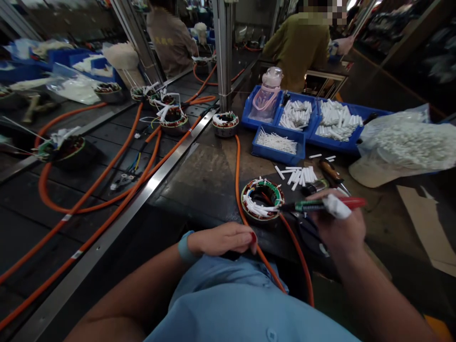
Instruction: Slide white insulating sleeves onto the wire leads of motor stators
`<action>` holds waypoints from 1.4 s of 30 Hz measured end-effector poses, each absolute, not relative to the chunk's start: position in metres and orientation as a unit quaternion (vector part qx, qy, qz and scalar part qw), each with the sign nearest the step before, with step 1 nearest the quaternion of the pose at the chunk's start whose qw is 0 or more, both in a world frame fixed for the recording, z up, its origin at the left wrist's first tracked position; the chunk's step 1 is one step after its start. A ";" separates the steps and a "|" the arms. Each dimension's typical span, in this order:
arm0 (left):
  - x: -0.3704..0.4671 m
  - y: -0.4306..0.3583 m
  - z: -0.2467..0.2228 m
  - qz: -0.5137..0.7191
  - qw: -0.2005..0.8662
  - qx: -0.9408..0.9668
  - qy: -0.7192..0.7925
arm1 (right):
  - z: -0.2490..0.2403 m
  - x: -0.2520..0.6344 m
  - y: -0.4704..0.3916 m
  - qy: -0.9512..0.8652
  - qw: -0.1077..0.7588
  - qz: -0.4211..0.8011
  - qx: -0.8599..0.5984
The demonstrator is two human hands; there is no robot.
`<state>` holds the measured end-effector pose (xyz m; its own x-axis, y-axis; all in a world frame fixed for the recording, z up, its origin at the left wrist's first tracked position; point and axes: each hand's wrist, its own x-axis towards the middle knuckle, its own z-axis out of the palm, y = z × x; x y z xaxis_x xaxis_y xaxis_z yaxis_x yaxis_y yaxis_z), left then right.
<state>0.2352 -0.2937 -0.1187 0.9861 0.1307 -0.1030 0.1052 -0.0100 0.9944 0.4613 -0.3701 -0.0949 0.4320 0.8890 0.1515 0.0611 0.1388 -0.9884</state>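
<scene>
My right hand is closed around a marker pen with a red end and a white wrapping. Its dark tip points left, at the rim of a ring-shaped motor stator with copper windings, white sleeves and a green inner ring. Whether the tip touches is unclear. My left hand is near the table's front edge, below the stator and beside an orange cable. Its fingers are curled together, a red patch shows at the fingertips, and anything inside is hidden.
Loose white tubes and a wooden-handled tool lie behind the stator. Blue bins hold white pieces and a bottle. A plastic bag stands right. More stators and cables line the left conveyor. Two people sit beyond.
</scene>
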 end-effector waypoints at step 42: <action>0.262 -0.302 -0.100 0.193 0.377 0.899 0.114 | -0.103 0.473 -0.430 -0.486 0.600 0.261 -0.580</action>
